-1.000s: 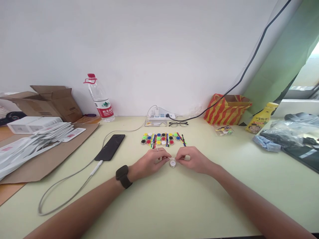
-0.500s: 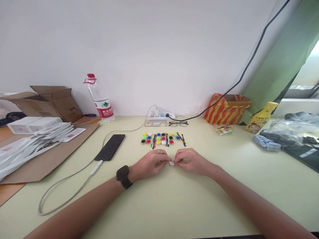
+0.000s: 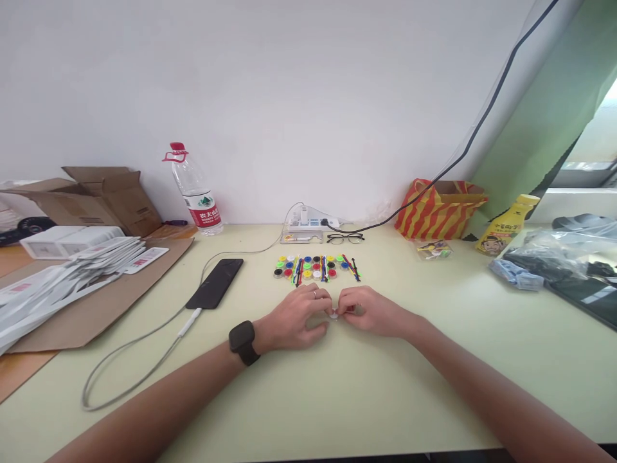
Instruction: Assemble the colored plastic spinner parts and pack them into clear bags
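Observation:
A small white round piece (image 3: 334, 315) with what looks like a clear base lies on the table between my hands, partly covered by fingers. My right hand (image 3: 369, 311) pinches it from the right with thumb and forefinger. From the left, my left hand (image 3: 301, 316) brings its fingertips close against it, while the thumb stands apart below; whether those fingertips touch it is hard to see. Just beyond lie several small round pieces in coloured tops and clear bases (image 3: 307, 274), with thin coloured plastic sticks (image 3: 325, 269) in bundles between them.
A phone (image 3: 214, 283) on a grey cable lies left, near a water bottle (image 3: 204, 206) and stacked white cards (image 3: 96, 263) on cardboard. Glasses (image 3: 346, 238) and a power strip (image 3: 308, 223) sit at the wall. Right are a striped bag (image 3: 434, 212) and yellow bottle (image 3: 506, 225).
My left thumb has come away from the fingers and dropped toward the table. My right hand stays at the white piece. The view has shifted slightly.

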Demonstrator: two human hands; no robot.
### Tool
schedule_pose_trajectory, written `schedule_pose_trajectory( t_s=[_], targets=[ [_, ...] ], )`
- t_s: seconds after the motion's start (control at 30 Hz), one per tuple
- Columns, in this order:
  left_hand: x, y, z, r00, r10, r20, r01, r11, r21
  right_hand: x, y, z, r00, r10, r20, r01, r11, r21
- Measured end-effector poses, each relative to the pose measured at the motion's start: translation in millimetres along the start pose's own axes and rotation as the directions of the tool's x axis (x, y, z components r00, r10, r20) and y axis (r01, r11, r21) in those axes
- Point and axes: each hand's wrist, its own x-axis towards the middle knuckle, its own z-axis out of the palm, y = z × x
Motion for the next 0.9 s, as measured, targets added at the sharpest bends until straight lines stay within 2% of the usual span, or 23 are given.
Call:
schedule_pose_trajectory(
  t_s=[0.13, 0.2, 0.27, 0.33, 0.37, 0.4, 0.43, 0.47, 0.5, 0.53, 0.57, 0.63, 0.67, 0.73, 0.9],
  targets=[
    [-2, 2, -3.4, 0.997, -0.040, -0.067, 0.033, 0.994, -0.099, 1, 2, -9, 0.974, 0.192, -0.121, -0.182, 0.979, 0.093],
    [-4, 0, -4.9, 0.984, -0.099, -0.148, 0.080, 0.989, -0.126, 2, 6, -13, 0.928, 0.303, -0.217, -0.290, 0.953, 0.091],
    [-5, -3, -5.4, 0.965, -0.156, -0.211, 0.127, 0.981, -0.145, 1, 5, -13, 0.865, 0.388, -0.319, -0.403, 0.915, 0.020],
    [-7, -6, -5.1, 0.952, -0.194, -0.235, 0.157, 0.974, -0.166, -1, -3, -12, 0.796, 0.442, -0.414, -0.504, 0.863, -0.047],
    [-8, -7, -4.9, 0.949, -0.205, -0.239, 0.166, 0.971, -0.175, -3, -11, -11, 0.780, 0.469, -0.415, -0.528, 0.848, -0.034],
    [-8, -8, -4.8, 0.947, -0.211, -0.242, 0.169, 0.969, -0.181, -5, -21, -11, 0.789, 0.496, -0.363, -0.528, 0.849, 0.014],
    [-9, -9, -4.7, 0.946, -0.212, -0.246, 0.168, 0.968, -0.186, -6, -32, -11, 0.824, 0.510, -0.246, -0.499, 0.859, 0.112],
    [-9, -9, -4.6, 0.944, -0.211, -0.253, 0.165, 0.968, -0.192, -8, -43, -12, 0.877, 0.478, -0.036, -0.454, 0.852, 0.260],
    [-9, -9, -4.6, 0.943, -0.208, -0.261, 0.159, 0.967, -0.197, -9, -53, -14, 0.909, 0.374, 0.186, -0.417, 0.816, 0.399],
    [-9, -10, -4.6, 0.940, -0.208, -0.269, 0.156, 0.967, -0.203, -9, -60, -16, 0.920, 0.283, 0.272, -0.387, 0.773, 0.503],
    [-9, -10, -4.4, 0.936, -0.213, -0.279, 0.157, 0.965, -0.209, -8, -65, -18, 0.936, 0.249, 0.248, -0.349, 0.739, 0.576],
    [-8, -11, -3.8, 0.922, -0.243, -0.301, 0.182, 0.959, -0.219, -5, -65, -22, 0.950, 0.298, 0.094, -0.286, 0.708, 0.645],
    [-8, -12, -3.4, 0.914, -0.263, -0.309, 0.199, 0.954, -0.223, -3, -61, -24, 0.936, 0.353, 0.002, -0.270, 0.709, 0.651],
    [-7, -14, -2.4, 0.899, -0.297, -0.321, 0.228, 0.945, -0.235, 1, -49, -25, 0.893, 0.438, -0.104, -0.276, 0.714, 0.644],
    [-4, -16, -0.9, 0.889, -0.323, -0.326, 0.243, 0.934, -0.262, 2, -23, -32, 0.842, 0.491, -0.224, -0.281, 0.754, 0.594]
  ],
)
